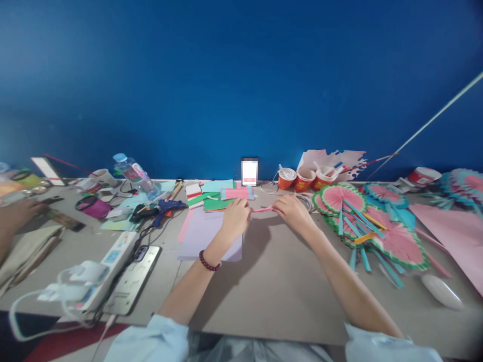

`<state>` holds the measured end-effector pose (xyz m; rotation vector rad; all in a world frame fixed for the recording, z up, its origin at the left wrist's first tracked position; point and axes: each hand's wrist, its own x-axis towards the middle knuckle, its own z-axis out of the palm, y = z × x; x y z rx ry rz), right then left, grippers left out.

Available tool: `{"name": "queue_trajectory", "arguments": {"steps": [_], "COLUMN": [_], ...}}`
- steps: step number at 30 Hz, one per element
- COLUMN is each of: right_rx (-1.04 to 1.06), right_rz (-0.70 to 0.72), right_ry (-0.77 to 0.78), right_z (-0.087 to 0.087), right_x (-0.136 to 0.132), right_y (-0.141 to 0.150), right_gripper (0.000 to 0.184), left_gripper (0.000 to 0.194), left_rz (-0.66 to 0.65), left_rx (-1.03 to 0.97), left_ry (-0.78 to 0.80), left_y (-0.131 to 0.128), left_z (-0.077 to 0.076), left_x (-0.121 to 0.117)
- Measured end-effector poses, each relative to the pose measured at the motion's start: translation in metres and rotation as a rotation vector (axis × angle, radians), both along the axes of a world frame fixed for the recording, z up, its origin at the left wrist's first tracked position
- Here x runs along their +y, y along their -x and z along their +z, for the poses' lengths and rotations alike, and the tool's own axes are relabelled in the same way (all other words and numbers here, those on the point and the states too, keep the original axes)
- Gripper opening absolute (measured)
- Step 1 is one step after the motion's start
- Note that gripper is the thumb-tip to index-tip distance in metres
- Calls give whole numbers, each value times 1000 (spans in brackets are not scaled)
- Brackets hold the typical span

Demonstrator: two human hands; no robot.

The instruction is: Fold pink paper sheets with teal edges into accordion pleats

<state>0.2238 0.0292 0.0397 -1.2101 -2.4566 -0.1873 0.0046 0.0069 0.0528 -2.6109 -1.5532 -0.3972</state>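
Note:
A narrow pink paper strip (pixel 262 209) stretches level between my two hands, just above the grey table. My left hand (pixel 237 218) pinches its left end, close to a lilac paper sheet (pixel 211 234) and green paper (pixel 217 202). The other end is pinched in my right hand (pixel 292 211), in front of the red paper cups. Behind my left hand lies a pleated pink and blue paper piece (pixel 237 193). To the right of my right hand are pink and green pleated paper fans (pixel 339 198) with blue strips.
On the left lie a power strip (pixel 109 266), a phone (pixel 134 279), a blue glue gun (pixel 166 208) and a tilted water bottle (pixel 136 176). Red paper cups (pixel 305 179) stand by the blue wall near a small lit screen (pixel 249 172). Another person's hand (pixel 22 216) shows far left.

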Motion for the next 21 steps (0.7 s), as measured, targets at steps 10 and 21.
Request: {"name": "queue_trajectory", "arguments": {"steps": [10, 21], "right_rx": [-132, -111], "right_rz": [5, -36], "right_ry": [211, 454], "right_z": [-18, -22], "right_x": [3, -1], "right_y": [10, 6], "right_gripper": [15, 14], "left_gripper": [19, 25], "left_rz": [-98, -111], "left_rx": [213, 173], "left_ry": [95, 250], "left_y": [-10, -5], "left_z": [-33, -33], "left_x": [11, 7]}}
